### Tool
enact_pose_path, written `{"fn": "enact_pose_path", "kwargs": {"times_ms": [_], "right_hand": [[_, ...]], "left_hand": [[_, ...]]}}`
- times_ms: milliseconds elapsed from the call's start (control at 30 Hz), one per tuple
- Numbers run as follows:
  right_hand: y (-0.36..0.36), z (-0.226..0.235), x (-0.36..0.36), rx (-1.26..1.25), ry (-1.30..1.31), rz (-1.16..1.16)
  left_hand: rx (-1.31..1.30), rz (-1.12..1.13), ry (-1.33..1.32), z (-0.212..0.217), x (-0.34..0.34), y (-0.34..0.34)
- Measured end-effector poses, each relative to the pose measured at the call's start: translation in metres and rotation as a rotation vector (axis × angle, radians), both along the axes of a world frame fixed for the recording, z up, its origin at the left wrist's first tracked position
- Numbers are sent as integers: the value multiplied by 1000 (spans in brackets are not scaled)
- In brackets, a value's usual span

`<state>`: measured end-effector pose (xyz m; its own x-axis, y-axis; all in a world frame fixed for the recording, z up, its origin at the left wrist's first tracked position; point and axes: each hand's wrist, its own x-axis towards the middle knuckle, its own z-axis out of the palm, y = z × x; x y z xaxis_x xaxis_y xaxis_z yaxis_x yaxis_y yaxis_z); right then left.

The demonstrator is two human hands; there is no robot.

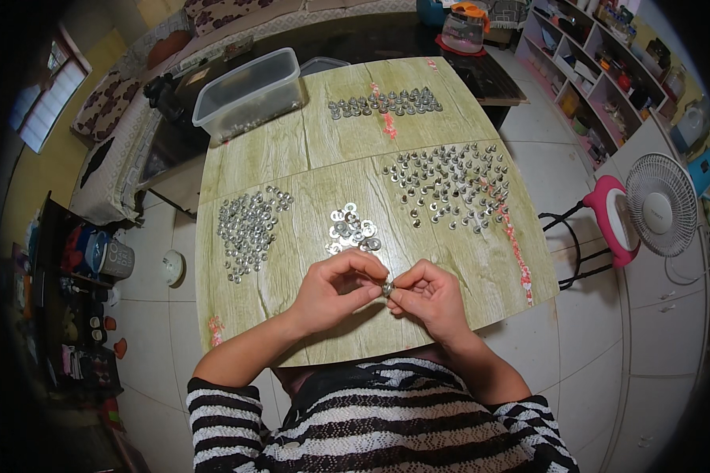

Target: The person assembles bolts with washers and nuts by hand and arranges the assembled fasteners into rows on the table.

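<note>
Just in front of my body, my left hand [335,288] and my right hand [432,296] meet with their fingertips closed on one small metal bolt [387,289]. My fingers cover much of it, so I cannot make out whether a washer or nut sits on it. Right beyond my left hand lies a small heap of flat round washers [353,226]. A spread of shiny nuts [248,229] covers the left of the table. Many loose bolts [450,185], most standing on their heads, fill the right side. Farther back, bolt pieces [386,102] stand in close rows.
A clear plastic tub [252,98] with some metal pieces inside stands at the table's far left corner. The wood-patterned table [315,158] adjoins a dark table [355,46] holding a covered jug [462,31]. On the right are a pink chair [607,221] and a fan [659,206].
</note>
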<state>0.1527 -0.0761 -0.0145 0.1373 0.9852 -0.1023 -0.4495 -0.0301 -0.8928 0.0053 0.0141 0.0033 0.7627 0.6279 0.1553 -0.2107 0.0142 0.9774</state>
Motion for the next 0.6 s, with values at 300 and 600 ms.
{"fn": "enact_pose_path", "kwargs": {"times_ms": [300, 600], "right_hand": [[1, 3, 0, -29, 0, 28], [1, 2, 1, -35, 12, 10]], "left_hand": [[-5, -29, 23, 7, 1, -3], [-73, -23, 86, 5, 0, -2]]}}
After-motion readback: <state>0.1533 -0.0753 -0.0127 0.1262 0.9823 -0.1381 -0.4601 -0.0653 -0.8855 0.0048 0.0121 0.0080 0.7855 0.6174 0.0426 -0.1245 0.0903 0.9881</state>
